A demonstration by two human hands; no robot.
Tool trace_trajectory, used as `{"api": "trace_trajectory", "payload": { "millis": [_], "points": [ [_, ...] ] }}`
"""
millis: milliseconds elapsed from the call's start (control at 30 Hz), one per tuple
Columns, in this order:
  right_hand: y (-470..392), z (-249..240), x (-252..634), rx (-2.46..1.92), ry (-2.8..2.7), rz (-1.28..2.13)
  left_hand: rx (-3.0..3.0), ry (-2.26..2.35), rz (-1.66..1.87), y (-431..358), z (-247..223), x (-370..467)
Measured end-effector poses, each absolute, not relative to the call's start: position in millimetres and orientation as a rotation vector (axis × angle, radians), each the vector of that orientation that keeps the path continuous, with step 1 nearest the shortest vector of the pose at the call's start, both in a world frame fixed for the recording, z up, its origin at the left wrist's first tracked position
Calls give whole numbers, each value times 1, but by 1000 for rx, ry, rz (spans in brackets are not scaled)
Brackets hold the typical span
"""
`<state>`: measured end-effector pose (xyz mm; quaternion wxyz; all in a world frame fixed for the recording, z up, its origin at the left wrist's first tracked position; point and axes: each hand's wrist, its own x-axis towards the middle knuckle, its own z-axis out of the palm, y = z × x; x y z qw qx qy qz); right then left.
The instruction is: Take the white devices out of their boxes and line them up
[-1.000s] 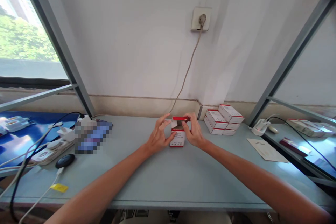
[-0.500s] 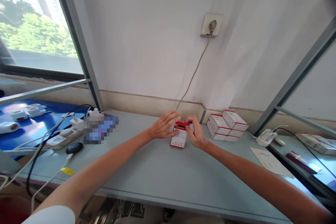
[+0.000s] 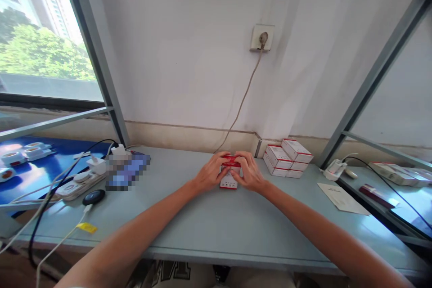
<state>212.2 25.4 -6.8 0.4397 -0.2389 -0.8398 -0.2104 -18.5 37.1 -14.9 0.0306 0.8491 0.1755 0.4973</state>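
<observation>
A small white box with a red top end (image 3: 228, 182) lies on the grey table, its printed face up. My left hand (image 3: 211, 173) grips its left side, fingers curled over the red end and thumb on the front. From the right, my right hand (image 3: 249, 172) holds the same box in a like way, thumb near the other thumb. Most of the red flap is covered by my fingers, so I cannot tell whether it is fully closed. Several similar white and red boxes (image 3: 286, 158) are stacked to the right of my right hand.
At the left are a power strip (image 3: 76, 185) with cables, a black oval device (image 3: 93, 197) and a phone with a blurred screen (image 3: 130, 171). A paper sheet (image 3: 342, 199) and a white charger (image 3: 335, 170) lie at the right. Metal frame posts (image 3: 110, 76) flank the table.
My left hand has closed in from flat, outstretched fingers to a curled grip on the box. My right hand has shifted further over its red end. The view has turned slightly.
</observation>
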Motion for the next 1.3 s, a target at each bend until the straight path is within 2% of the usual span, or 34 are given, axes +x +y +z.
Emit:
{"api": "trace_trajectory", "payload": {
  "millis": [200, 400, 667, 867, 1100, 1300],
  "points": [
    [21, -29, 213, -684, -2176, -625, 1723, 997, 1705, 50, -18, -16],
    [17, -26, 225, -775, -2216, -720, 1355, 967, 1627, 60, -26, -10],
    [8, -24, 221, -769, -2072, -725, 1527, 834, 1542, 44, -21, -7],
    [25, -14, 248, -734, -2037, -822, 1893, 856, 1474, 43, -19, -18],
    [33, 20, 321, -1196, -1628, -1015, 2410, 1024, 1483, 63, -32, -46],
    [37, 21, 356, -1468, -1483, -1132, 2584, 1094, 1476, 69, -31, -50]
  ]
}}
